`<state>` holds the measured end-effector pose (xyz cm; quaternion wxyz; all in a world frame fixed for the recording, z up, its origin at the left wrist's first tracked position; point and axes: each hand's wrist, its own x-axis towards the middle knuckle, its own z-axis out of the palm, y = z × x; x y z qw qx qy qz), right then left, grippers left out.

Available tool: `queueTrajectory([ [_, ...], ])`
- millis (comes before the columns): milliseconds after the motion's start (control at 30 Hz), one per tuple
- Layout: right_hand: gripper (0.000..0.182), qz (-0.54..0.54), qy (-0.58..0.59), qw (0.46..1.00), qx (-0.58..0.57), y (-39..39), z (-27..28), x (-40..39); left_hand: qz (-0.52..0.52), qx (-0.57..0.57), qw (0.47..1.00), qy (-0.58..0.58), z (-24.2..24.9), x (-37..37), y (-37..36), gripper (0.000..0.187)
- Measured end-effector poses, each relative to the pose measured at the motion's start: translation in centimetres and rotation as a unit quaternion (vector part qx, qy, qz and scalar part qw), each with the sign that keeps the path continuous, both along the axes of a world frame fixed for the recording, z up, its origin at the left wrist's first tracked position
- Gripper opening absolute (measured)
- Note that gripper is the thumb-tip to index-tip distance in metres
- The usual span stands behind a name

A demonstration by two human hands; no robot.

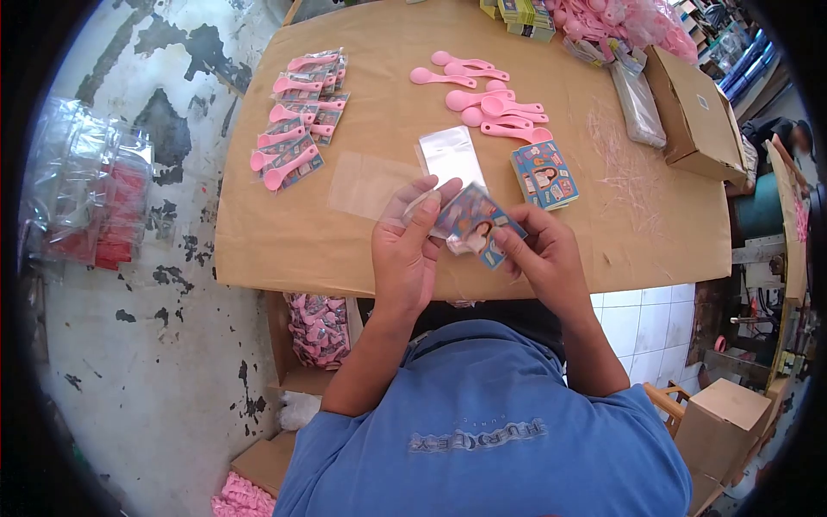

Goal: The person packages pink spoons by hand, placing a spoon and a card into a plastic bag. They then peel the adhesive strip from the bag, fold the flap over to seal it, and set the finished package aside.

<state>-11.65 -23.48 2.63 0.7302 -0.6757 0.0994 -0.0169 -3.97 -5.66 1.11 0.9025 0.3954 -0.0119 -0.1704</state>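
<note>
Near the table's front edge, my right hand (543,258) pinches a blue printed card (493,239). My left hand (412,250) has its fingers closed on a clear plastic bag (439,207), which overlaps the card's left part. Just beyond the hands lies a stack of clear bags (452,155), with another thin clear sheet (366,183) to its left. A stack of blue cards (545,175) rests to the right of my hands. Loose pink spoons (495,106) lie farther back. At the left, several spoons lie on bagged cards (297,138).
A cardboard box (693,112) and a clear packet (639,108) stand at the table's right, below a heap of pink spoons (616,21). Pink strands (624,164) lie on the table (388,95). Plastic-wrapped bundles (90,189) are at far left.
</note>
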Motion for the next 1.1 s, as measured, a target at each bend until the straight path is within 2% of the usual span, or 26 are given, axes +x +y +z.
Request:
queueTrajectory([
  [100, 0.031, 0.084, 0.044, 0.994, -0.062, -1.3, 0.1, -0.2, -0.017, 0.010, 1.000, -0.008, 0.4, -0.3, -0.2, 0.031],
  [300, 0.024, -0.003, -0.023, 0.994, 0.108, -0.5, -0.6, 0.1, -0.029, 0.016, 0.999, -0.020, 0.5, -0.7, -0.7, 0.031],
  [400, 0.023, 0.001, -0.020, 0.991, 0.130, -0.6, -1.8, 0.1, -0.023, 0.016, 0.999, -0.022, 0.3, -0.8, -0.9, 0.031],
  [500, 0.022, -0.038, -0.066, 0.989, 0.124, 1.0, -2.4, 0.5, -0.058, 0.019, 0.998, -0.011, 0.3, -1.2, -1.3, 0.032],
  [600, 0.023, -0.087, -0.098, 0.986, 0.107, 2.6, -2.5, 1.0, -0.037, 0.025, 0.999, -0.012, 0.4, -2.0, -1.9, 0.036],
  [700, 0.022, -0.063, -0.095, 0.991, 0.077, 3.5, -2.1, 1.5, -0.038, 0.040, 0.998, -0.036, -0.1, -1.8, -1.3, 0.044],
  [800, 0.022, -0.013, -0.053, 0.993, 0.108, 3.6, -1.4, 1.3, -0.012, 0.004, 1.000, -0.025, 0.5, -1.5, -0.8, 0.056],
  [900, 0.020, -0.010, -0.048, 0.994, 0.101, 3.9, -1.5, 1.0, 0.015, -0.093, 0.995, -0.042, 1.2, -0.6, -0.4, 0.068],
  [1100, 0.021, -0.020, -0.060, 0.992, 0.107, 5.4, -1.0, 0.4, 0.023, -0.168, 0.984, -0.058, 1.0, 0.0, 0.2, 0.075],
])
